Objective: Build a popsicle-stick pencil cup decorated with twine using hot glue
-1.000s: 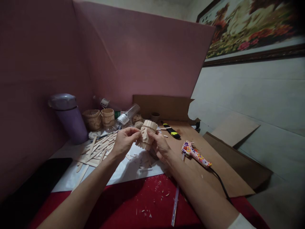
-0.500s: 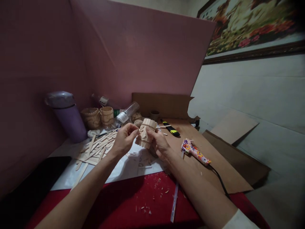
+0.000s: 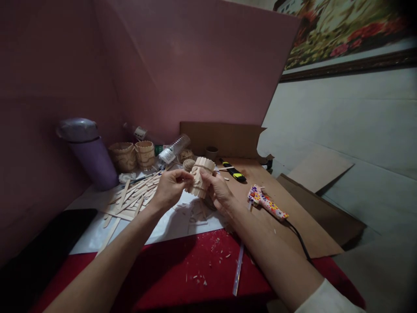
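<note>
Head view, nearest: a red cloth (image 3: 156,282) covers the front of the surface, dotted with pale shavings (image 3: 199,279), and a translucent rod (image 3: 239,270) lies on it beside the right forearm. Just beyond, the two hands meet over white paper (image 3: 159,232). The right hand (image 3: 222,190) is closed around the side of a small wooden-stick cup (image 3: 198,181), thumb pressed on its front, holding it tilted and raised. The left hand (image 3: 172,186) has its thumb and fingertips drawn together at the cup's left side; whether they pinch some small piece cannot be told.

Left of the cup, loose flat sticks (image 3: 138,193) lie piled across the paper. To the right, a flower-patterned glue gun (image 3: 269,205) rests on a brown cardboard sheet (image 3: 302,232), with a black-and-yellow cutter (image 3: 234,172) farther back.

Behind these stand a purple tumbler (image 3: 94,163), two finished-looking wooden cups (image 3: 122,157) side by side, a tilted clear bottle (image 3: 176,148) and a twine ball (image 3: 189,165). Farthest, a pink panel (image 3: 202,65) rises, and a framed picture (image 3: 355,39) hangs on the wall.
</note>
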Tool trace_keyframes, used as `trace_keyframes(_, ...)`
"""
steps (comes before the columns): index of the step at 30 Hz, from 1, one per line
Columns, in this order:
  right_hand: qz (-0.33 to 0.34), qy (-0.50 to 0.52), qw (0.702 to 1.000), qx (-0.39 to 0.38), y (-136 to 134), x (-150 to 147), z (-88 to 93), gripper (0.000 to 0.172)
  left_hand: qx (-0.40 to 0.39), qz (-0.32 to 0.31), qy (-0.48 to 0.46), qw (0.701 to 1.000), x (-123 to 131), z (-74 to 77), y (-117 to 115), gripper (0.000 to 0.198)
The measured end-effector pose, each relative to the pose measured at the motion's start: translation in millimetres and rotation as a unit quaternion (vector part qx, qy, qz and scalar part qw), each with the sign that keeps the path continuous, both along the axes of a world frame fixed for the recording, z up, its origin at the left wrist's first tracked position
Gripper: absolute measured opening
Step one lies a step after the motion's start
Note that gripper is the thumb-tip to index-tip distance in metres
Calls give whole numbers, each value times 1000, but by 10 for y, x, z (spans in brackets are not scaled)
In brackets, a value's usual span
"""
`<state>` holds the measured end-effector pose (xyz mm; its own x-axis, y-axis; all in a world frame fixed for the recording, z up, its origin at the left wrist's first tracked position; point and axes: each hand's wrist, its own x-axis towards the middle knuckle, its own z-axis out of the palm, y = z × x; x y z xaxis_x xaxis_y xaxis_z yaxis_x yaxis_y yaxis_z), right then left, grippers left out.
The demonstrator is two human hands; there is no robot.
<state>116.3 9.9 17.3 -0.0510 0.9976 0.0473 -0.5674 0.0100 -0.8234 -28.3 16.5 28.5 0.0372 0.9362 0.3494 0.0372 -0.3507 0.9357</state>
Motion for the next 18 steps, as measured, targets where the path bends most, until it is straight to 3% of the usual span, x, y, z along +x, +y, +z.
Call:
trace_keyframes(13, 5, 5, 1000, 5, 28, -1, -40, 43, 88, 14, 150, 985, -76, -60, 37, 10)
trace_keyframes(18, 9, 3, 1000, 10, 41, -2, -58, 42, 55, 7, 153, 987, -66, -21, 16, 10)
